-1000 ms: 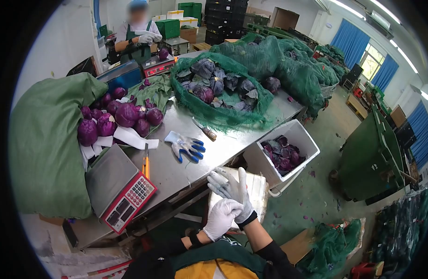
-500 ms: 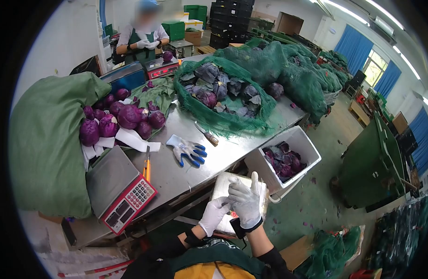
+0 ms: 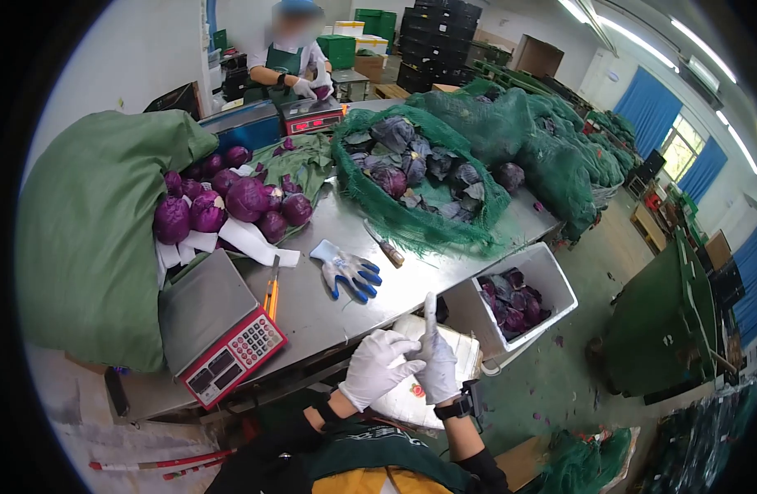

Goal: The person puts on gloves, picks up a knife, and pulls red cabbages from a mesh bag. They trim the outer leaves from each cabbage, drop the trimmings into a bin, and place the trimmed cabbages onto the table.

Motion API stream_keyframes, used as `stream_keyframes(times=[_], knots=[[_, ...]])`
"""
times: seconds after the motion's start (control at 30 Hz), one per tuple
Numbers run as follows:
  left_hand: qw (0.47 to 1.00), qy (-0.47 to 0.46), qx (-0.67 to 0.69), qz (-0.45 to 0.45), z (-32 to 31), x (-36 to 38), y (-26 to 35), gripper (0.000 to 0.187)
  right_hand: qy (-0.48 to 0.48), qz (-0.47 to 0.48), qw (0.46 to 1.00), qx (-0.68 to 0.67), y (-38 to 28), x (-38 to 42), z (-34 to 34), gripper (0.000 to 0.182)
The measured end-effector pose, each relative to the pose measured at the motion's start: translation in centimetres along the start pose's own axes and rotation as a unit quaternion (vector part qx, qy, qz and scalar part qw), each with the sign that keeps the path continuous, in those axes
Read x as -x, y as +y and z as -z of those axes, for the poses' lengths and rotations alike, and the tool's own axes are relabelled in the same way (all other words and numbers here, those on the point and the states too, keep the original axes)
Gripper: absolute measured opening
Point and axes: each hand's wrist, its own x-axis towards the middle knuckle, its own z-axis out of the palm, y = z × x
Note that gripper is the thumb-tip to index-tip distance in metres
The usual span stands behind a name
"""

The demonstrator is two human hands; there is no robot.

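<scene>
My left hand (image 3: 381, 369) and my right hand (image 3: 437, 362) both wear white gloves and meet in front of my body, above a white foam box (image 3: 469, 352). The left fingers are bent and closed on the right hand's glove, near its thumb side. My right hand is upright, a finger stretched up and no object in it. A grey-and-blue coated work glove (image 3: 346, 272) lies on the metal table (image 3: 317, 317) ahead of them. Close by are a knife (image 3: 384, 244) and an orange utility knife (image 3: 271, 290).
A red-framed scale (image 3: 234, 350) stands left, beside peeled red cabbages (image 3: 248, 199) and a green sack (image 3: 99, 247). Green mesh bags (image 3: 420, 218) hold leafy cabbages. A foam box (image 3: 551, 317) holds purple leaves. Across the table, a co-worker (image 3: 292, 66) handles a cabbage at another scale (image 3: 311, 118).
My left hand has turned and moved up against my right hand, whose finger still points up. The view has shifted slightly. The co-worker's hands have come down onto the cabbage at the far scale.
</scene>
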Motion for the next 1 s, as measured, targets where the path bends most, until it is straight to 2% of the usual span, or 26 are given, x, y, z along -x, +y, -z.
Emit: stream_keyframes(times=[0.03, 0.07, 0.13, 0.17, 0.2, 0.27, 0.3, 0.33, 0.37, 0.4, 0.43, 0.47, 0.53, 0.57, 0.63, 0.67, 0.73, 0.77, 0.8, 0.83, 0.87, 0.9, 0.93, 1.0], knots=[[1.0, -0.019, 0.0, 0.003, -0.9, 0.3, -0.9, 0.02, 0.015, 0.044, 0.998, 0.045, 0.0, 0.2, -0.8, 0.093], [1.0, -0.016, -0.003, 0.005, -1.5, 0.6, -1.7, 0.02, 0.013, 0.048, 0.998, 0.045, 0.1, 0.0, -1.1, 0.093], [0.995, -0.048, 0.081, 0.017, -2.2, 1.2, -2.8, 0.018, -0.024, 0.021, 0.998, 0.049, 0.5, -0.3, -1.6, 0.09], [0.997, -0.052, 0.059, -0.013, -2.0, 1.1, -2.5, 0.018, 0.006, 0.087, 0.995, 0.044, 0.8, -0.2, -1.9, 0.083], [0.997, -0.052, 0.059, -0.012, -1.9, 0.9, -2.3, 0.018, 0.004, 0.088, 0.995, 0.043, 1.3, -0.3, -2.3, 0.083], [0.992, -0.11, -0.037, -0.058, -2.0, 0.5, -1.9, 0.018, 0.003, 0.137, 0.989, -0.052, 2.7, -0.6, -3.6, 0.067], [0.989, -0.116, -0.057, -0.073, -1.9, 0.1, -1.9, 0.023, 0.06, 0.097, 0.97, -0.216, 3.0, -1.0, -4.8, 0.04], [0.989, -0.114, -0.059, -0.071, -1.7, -0.1, -1.4, 0.023, 0.058, 0.099, 0.969, -0.217, 3.6, -1.4, -5.0, 0.04], [0.996, -0.07, -0.011, -0.055, -1.0, -0.4, -0.2, 0.028, 0.044, -0.009, 0.929, -0.367, 4.1, -1.9, -4.6, 0.03], [0.998, -0.028, 0.037, -0.039, -0.5, -0.4, 0.4, 0.032, 0.029, -0.12, 0.855, -0.504, 3.6, -2.4, -3.7, 0.026], [0.997, -0.043, 0.039, -0.048, -0.9, 0.2, 0.1, 0.041, 0.056, -0.197, 0.842, -0.499, 3.1, -2.7, -2.3, 0.027], [0.994, -0.104, 0.036, -0.023, -0.7, 0.2, 0.6, 0.04, 0.079, -0.211, 0.821, -0.525, 2.8, -3.1, -1.8, 0.026], [0.975, -0.128, 0.171, 0.053, -3.7, 2.6, -1.3, 0.03, 0.082, -0.185, 0.834, -0.514, 2.5, -3.8, -1.8, 0.026], [0.976, -0.126, 0.17, 0.055, -4.0, 2.5, -1.5, 0.03, 0.078, -0.184, 0.834, -0.514, 2.7, -4.2, -2.1, 0.026], [0.951, -0.204, 0.232, 0.002, -4.3, 1.9, -2.0, 0.018, 0.105, -0.163, 0.802, -0.565, 3.3, -5.0, -2.8, 0.03], [0.951, -0.206, 0.23, 0.002, -4.4, 1.4, -2.4, 0.018, 0.123, -0.115, 0.824, -0.541, 3.2, -5.0, -2.7, 0.036], [0.898, -0.342, 0.276, 0.005, -4.4, 0.1, -3.3, 0.013, 0.096, -0.228, 0.598, -0.763, 4.9, -5.9, -2.6, 0.044], [0.905, -0.344, 0.248, -0.048, -4.4, -0.7, -4.4, 0.014, 0.093, -0.249, 0.543, -0.797, 5.5, -6.3, -2.7, 0.051], [0.899, -0.322, 0.297, -0.015, -3.5, -2.4, -5.4, 0.018, 0.089, -0.214, 0.498, -0.835, 6.5, -6.8, -2.9, 0.054], [0.894, -0.354, 0.225, 0.157, -2.1, -4.1, -6.5, 0.02, 0.052, -0.198, 0.427, -0.881, 7.6, -6.7, -2.4, 0.054], [0.945, -0.254, 0.185, 0.095, -2.1, -5.4, -9.7, 0.022, 0.016, -0.179, 0.353, -0.918, 7.4, -6.6, -1.3, 0.054], [0.989, -0.127, 0.041, -0.058, -0.7, -7.5, -12.4, 0.021, 0.021, -0.168, 0.39, -0.905, 8.4, -6.5, -0.8, 0.053], [0.934, -0.172, 0.153, 0.273, -1.8, -8.2, -18.7, 0.02, 0.046, -0.167, 0.43, -0.886, 8.0, -6.2, 0.0, 0.051], [0.97, -0.036, 0.138, 0.195, 1.8, -10.7, -22.5, 0.027, 0.075, -0.185, 0.527, -0.826, 7.0, -5.2, 1.2, 0.049]])
